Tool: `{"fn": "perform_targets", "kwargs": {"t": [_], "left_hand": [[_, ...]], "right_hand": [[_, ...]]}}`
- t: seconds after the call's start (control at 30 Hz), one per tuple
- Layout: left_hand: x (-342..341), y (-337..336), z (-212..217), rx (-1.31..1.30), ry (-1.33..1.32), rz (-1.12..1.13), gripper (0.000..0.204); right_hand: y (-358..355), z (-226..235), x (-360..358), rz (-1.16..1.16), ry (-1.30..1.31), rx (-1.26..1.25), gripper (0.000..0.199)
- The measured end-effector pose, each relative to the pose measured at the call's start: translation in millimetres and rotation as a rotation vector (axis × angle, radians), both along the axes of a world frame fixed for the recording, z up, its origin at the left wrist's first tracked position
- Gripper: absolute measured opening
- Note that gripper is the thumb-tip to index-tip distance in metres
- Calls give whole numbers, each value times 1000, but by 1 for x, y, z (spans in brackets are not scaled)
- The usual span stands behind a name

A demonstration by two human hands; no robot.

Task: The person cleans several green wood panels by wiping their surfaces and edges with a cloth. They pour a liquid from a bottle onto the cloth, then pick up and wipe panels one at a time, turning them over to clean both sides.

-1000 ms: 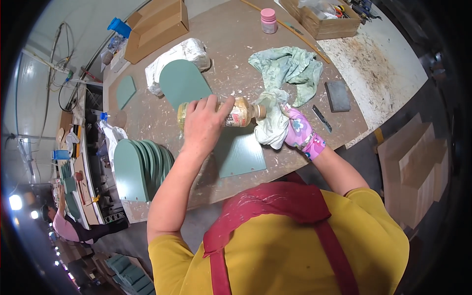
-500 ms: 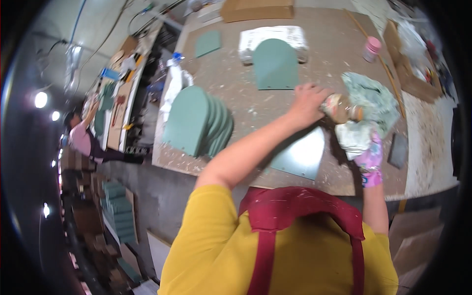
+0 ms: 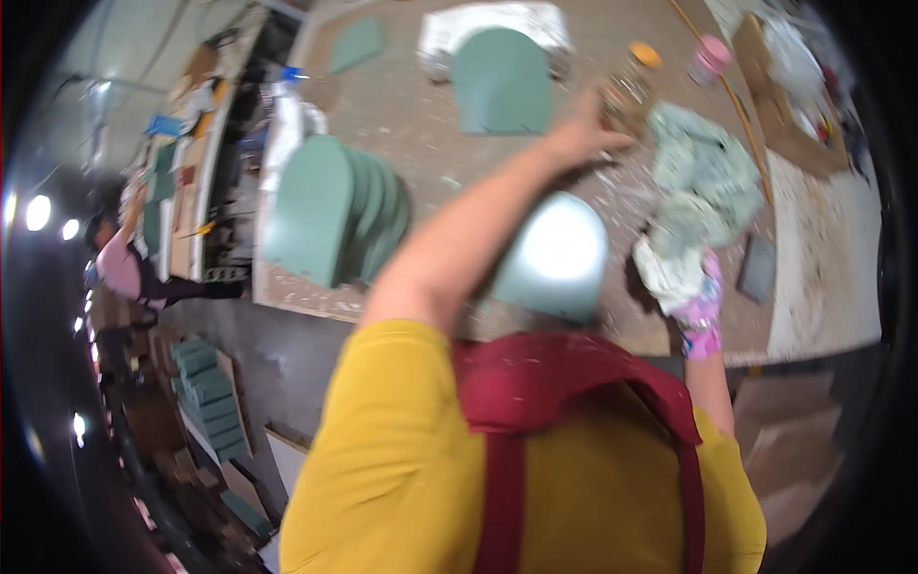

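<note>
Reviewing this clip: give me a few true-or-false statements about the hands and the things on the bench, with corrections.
1. The left hand is at a jar with an orange lid. True.
2. The right hand is bare. False: it wears a pink glove and holds a whitish rag.
3. A stack of green arched panels lies on the bench. True.
4. The pink-lidded jar lies inside the wooden tray. False: it stands on the bench beside it.
</note>
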State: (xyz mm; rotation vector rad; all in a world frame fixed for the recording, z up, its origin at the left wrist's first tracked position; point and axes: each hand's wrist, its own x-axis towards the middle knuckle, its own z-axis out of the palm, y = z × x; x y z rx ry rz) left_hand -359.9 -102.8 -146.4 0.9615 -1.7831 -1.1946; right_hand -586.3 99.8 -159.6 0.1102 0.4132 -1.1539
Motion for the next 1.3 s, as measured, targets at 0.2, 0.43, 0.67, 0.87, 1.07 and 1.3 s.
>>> {"fn": "perform_targets", "kwargs": {"t": [0.2, 0.43, 0.67, 0.87, 1.07, 1.3], "left_hand": [[65, 65, -4, -540, -629, -233, 44], [57, 86, -51, -787, -680, -311, 36], [63, 84, -55, -775, -670, -257, 33], [58, 87, -54, -743, -659, -252, 34], [62, 88, -57, -760, -673, -225, 34], [58, 89, -57, -769, -677, -153, 33]], "right_hand": [[13, 42, 28, -42, 365, -76, 38], [16, 52, 118, 212, 1970, -913, 30], [64, 32, 199, 365, 2339, -1115, 26], [77, 22, 174, 258, 2472, -657, 29], [84, 21, 185, 238, 2505, -706, 19], [78, 4, 233, 193, 2478, -859, 29]]}}
